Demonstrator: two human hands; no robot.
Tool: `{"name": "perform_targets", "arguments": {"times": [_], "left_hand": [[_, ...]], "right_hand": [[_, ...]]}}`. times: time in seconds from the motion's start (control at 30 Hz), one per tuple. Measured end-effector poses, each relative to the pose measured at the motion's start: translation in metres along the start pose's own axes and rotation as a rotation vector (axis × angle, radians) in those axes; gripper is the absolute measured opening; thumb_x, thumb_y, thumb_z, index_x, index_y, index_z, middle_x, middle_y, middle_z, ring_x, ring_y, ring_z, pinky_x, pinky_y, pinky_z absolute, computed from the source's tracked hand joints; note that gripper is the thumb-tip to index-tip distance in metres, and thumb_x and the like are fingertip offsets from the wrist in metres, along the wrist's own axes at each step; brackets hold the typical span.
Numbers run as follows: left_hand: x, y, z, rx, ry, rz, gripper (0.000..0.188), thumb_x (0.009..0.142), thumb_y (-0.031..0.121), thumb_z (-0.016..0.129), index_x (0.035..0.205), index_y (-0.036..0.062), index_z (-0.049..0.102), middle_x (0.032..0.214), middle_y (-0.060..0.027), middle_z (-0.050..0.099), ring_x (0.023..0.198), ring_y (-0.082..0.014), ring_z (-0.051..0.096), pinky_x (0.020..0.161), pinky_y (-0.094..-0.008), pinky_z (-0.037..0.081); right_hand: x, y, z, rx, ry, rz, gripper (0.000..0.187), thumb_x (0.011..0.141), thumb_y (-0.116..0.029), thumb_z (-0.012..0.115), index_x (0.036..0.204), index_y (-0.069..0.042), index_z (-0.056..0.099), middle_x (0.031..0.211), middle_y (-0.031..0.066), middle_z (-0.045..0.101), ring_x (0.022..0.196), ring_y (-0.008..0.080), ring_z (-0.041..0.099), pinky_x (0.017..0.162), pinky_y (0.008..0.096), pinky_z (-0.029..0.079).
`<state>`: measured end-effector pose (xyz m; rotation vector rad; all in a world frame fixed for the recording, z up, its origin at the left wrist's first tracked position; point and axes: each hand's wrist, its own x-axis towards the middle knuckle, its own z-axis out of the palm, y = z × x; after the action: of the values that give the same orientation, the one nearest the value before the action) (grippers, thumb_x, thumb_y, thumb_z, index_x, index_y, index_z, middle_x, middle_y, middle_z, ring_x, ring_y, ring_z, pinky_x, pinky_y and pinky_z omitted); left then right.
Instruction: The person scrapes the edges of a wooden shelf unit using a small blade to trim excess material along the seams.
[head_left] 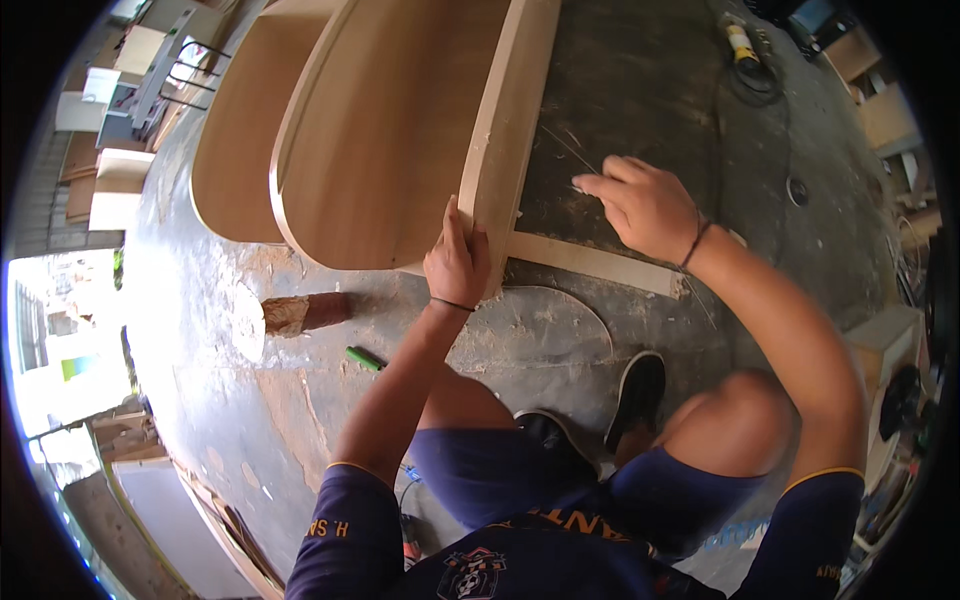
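Note:
A pale wooden panel piece with rounded corners (370,150) lies on the floor in front of me. Along its right side runs a long light wood edge (497,130), which my left hand (458,265) grips near its close end, the index finger laid along the top. My right hand (648,210) is raised to the right of that edge, with fingers closed in a pinch. A thin pale line shows at its fingertips, but what the fingers hold is too small to make out. Below this hand, a flat wooden strip (600,265) extends rightward from the piece.
A green tool handle (365,358) and a brown roll-shaped object (305,314) lie on the floor at the left. A thin curved strip (585,305) rests near my shoes (637,395). At the far right sits a yellow and black power tool (742,50) with a cable.

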<state>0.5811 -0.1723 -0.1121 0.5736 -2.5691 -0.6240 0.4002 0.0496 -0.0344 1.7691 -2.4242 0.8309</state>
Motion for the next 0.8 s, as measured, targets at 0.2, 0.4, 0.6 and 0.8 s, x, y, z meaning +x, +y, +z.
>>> {"name": "perform_targets", "arguments": {"times": [0.2, 0.4, 0.6, 0.8], "left_hand": [[-0.009, -0.007, 0.014, -0.038, 0.120, -0.049, 0.047, 0.094, 0.019, 0.054, 0.135, -0.0026, 0.043, 0.105, -0.0285, 0.064, 0.088, -0.0429, 0.066, 0.071, -0.0447, 0.054], [-0.013, 0.000, 0.012, 0.008, 0.153, -0.097, 0.043, 0.098, 0.023, 0.049, 0.133, -0.0007, 0.043, 0.103, -0.0289, 0.063, 0.090, -0.0452, 0.065, 0.073, -0.0465, 0.052], [-0.016, 0.012, 0.008, -0.103, 0.058, -0.185, 0.047, 0.098, 0.026, 0.046, 0.134, -0.0041, 0.042, 0.111, -0.0273, 0.062, 0.101, -0.0396, 0.063, 0.084, -0.0423, 0.048], [-0.028, -0.008, -0.028, -0.514, -0.072, -0.453, 0.054, 0.104, 0.041, 0.039, 0.123, -0.0061, 0.057, 0.111, -0.0104, 0.064, 0.104, -0.0158, 0.059, 0.088, -0.0298, 0.046]], "right_hand": [[-0.037, 0.055, 0.049, 0.296, -0.033, 0.137, 0.017, 0.081, -0.005, 0.060, 0.097, -0.007, 0.066, 0.086, 0.0108, 0.060, 0.076, 0.0331, 0.061, 0.065, 0.0426, 0.050], [-0.021, 0.081, 0.097, 0.640, -0.036, 0.291, 0.011, 0.083, -0.006, 0.061, 0.093, -0.002, 0.063, 0.081, 0.0138, 0.064, 0.069, 0.0281, 0.064, 0.062, 0.0372, 0.049], [0.017, 0.084, 0.154, 1.010, 0.074, 0.491, 0.010, 0.086, -0.009, 0.060, 0.091, -0.003, 0.054, 0.074, 0.0084, 0.059, 0.065, 0.0153, 0.060, 0.060, 0.0315, 0.047], [-0.010, 0.070, 0.192, 1.029, 0.167, 0.458, 0.011, 0.090, -0.014, 0.058, 0.093, -0.005, 0.053, 0.081, 0.0012, 0.054, 0.074, 0.0110, 0.048, 0.068, 0.0261, 0.042]]}}
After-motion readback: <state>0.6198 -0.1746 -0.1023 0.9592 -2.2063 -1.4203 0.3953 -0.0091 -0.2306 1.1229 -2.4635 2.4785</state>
